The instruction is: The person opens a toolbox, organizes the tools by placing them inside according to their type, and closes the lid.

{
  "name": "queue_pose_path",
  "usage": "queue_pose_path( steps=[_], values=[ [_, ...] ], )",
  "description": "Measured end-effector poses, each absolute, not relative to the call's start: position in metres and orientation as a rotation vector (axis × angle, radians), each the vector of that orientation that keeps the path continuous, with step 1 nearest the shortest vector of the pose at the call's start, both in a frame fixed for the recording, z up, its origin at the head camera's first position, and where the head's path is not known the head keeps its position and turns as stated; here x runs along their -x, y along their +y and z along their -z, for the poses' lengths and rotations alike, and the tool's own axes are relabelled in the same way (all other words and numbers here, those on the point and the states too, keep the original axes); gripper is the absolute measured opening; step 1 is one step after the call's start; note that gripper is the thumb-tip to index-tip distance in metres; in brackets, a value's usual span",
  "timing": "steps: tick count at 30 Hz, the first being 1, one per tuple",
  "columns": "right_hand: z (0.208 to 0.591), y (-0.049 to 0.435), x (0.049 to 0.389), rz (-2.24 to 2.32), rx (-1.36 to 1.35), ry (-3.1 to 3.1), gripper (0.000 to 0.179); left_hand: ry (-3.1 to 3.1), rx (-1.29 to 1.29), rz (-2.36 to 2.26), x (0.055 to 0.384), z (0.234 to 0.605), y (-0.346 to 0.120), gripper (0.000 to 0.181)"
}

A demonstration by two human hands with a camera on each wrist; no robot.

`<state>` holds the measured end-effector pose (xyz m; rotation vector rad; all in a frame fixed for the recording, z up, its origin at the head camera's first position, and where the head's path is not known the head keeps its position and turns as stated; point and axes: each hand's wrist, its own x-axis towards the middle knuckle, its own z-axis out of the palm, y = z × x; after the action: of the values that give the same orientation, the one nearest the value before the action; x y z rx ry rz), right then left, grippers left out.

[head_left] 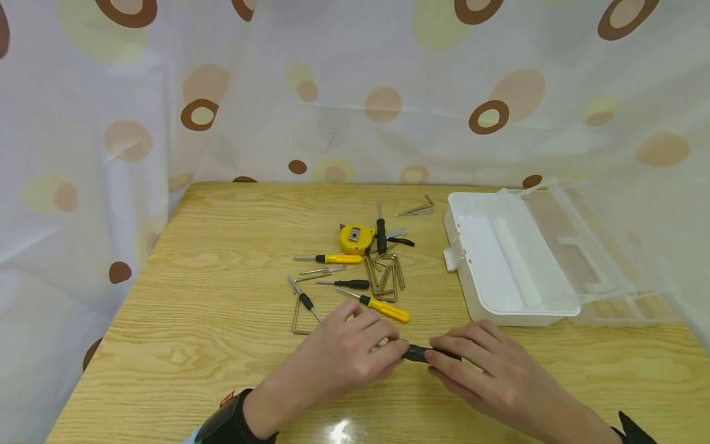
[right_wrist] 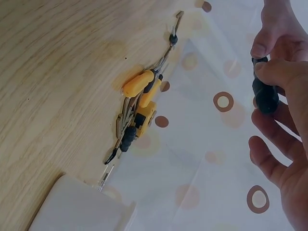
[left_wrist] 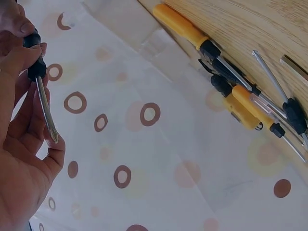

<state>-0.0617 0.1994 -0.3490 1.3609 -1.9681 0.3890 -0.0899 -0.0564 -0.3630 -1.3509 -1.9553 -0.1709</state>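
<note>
Both hands hold one screwdriver above the near part of the table. Its black handle shows between them in the head view. My left hand pinches the handle near the shaft with thumb and fingers. The bare metal shaft runs along the left fingers, and a cross-shaped tip ends beside them. My right hand grips the rounded end of the handle between thumb and fingers. Just beyond the left hand lies a yellow-handled screwdriver.
Several hex keys lie piled mid-table by a yellow tape measure. Around them are another yellow screwdriver, black screwdrivers and a double-ended black piece. A white toolbox stands right, its clear lid folded back.
</note>
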Motion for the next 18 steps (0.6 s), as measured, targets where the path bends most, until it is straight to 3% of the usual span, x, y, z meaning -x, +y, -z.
queue_pose_path(
  steps=[18],
  values=[
    [0.348,0.204,0.073,-0.493,-1.335,-1.7,0.025,-2.057,1.252,0.332,0.09,0.369,-0.067,0.021]
  ],
)
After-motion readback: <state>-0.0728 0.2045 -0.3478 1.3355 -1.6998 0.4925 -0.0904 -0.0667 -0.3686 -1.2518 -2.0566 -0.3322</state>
